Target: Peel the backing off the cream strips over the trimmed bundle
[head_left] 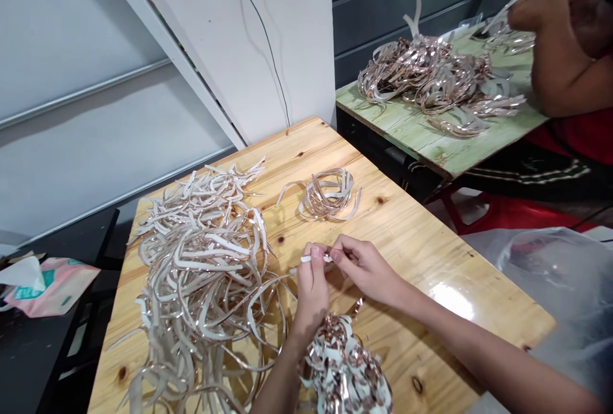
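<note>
Over the middle of the wooden table, my left hand (313, 276) and my right hand (361, 267) are close together, both pinching a short white-and-shiny strip (312, 259) stretched between their fingertips. To the left spreads a large heap of long white and rose-gold strips (205, 273), some trailing near my left wrist. A bundle of curled metallic strips (345, 363) lies below my hands, partly behind my left forearm. Beyond my fingers sits a small coil of the same strips (329, 194), apart from both hands.
The wooden table (397, 235) ends near a white wall. At the right, a green table (397, 126) bears another pile of strips (431, 75); a person's hands (541, 8) are raised above it. A pink tissue pack (52, 286) is at far left, clear plastic (550, 273) at right.
</note>
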### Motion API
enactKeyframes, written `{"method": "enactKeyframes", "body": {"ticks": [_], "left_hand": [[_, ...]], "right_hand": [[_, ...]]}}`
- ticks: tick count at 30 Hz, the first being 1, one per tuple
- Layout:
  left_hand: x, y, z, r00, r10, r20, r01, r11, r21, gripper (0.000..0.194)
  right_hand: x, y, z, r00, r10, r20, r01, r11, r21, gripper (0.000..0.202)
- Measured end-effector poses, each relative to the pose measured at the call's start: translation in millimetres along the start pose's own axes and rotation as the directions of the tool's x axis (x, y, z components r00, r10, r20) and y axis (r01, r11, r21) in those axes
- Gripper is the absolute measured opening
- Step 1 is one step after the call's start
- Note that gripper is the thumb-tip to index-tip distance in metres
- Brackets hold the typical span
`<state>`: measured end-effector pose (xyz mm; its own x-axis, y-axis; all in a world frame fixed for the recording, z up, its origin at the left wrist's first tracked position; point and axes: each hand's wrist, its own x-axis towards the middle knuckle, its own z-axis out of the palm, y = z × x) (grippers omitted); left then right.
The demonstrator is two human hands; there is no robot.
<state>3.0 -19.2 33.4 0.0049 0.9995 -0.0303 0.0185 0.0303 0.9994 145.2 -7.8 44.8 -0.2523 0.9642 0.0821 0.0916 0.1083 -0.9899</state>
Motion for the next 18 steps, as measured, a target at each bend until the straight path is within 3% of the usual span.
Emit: {"method": "enactKeyframes", "body": {"ticks": [5,9,14,18], "left_hand": [[3,-13,1.6,0.996,-0.085,-0.034,0.076,0.975,-0.211,0.036],[8,-18,7.9,0.994,-0.105,0.007,0.094,0.860,-0.502,0.033],[12,-8,12.6,0.971,-0.239,-0.025,0.160,0.722,-0.673,0.033],[9,-1,14.3,0.964,-0.257,0.074,0.240,0.706,-0.667,0.036]], "right_hand": [[2,0,0,0.999,0.046,-0.018,-0.042,0.981,0.188,0.032],[4,3,2,0.994,0.097,-0.050,-0.077,0.947,0.313,0.029],[8,0,1,0.966,0.247,-0.074,-0.149,0.768,0.623,0.026],[8,-3,0,0.958,0.277,-0.082,-0.133,0.675,0.726,0.028]]}}
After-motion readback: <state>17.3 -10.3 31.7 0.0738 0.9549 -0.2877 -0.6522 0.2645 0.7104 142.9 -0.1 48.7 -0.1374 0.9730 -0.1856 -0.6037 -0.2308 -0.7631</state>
